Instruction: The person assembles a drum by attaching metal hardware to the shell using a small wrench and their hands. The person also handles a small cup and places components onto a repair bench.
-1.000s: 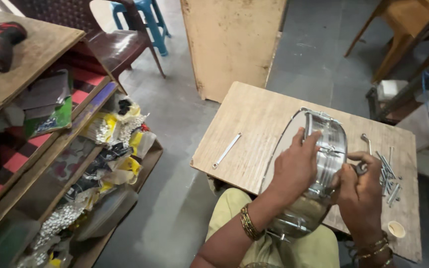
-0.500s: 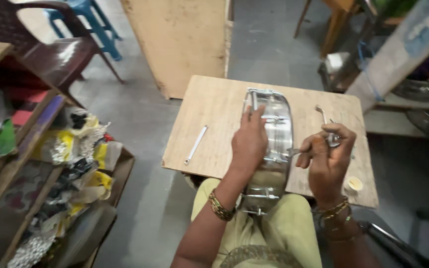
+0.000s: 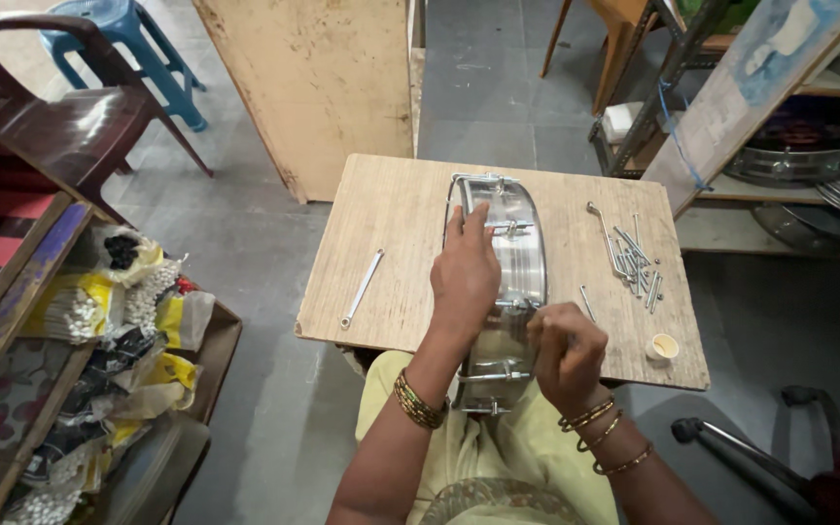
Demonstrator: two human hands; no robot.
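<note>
A grey concrete workshop floor surrounds a small wooden table (image 3: 391, 224) that carries the work. On it a shiny metal drum shell (image 3: 517, 243) stands on edge, its long axis running straight away from the person, the near end overhanging the table edge above the lap and the far end close to the table's back edge. The left hand (image 3: 464, 272) lies flat on the top and left flank of the shell, fingers spread and pointing away, steadying it rather than gripping it. The right hand (image 3: 566, 355) is the nearer of the two to the body; it is closed in a fist against the shell's right side, at a lug just past the table edge, and what its fingers pinch is hidden, probably a small tool or rod. To the right of the shell a loose pile of tension rods (image 3: 634, 262) lies near, with a small cream cap (image 3: 664, 346) by the front corner. To the left, well apart, a slim spanner (image 3: 362, 288) lies on bare wood. Further out stand a brown plastic chair (image 3: 60, 126), a blue stool (image 3: 138, 39) and a plywood panel (image 3: 323, 87).
</note>
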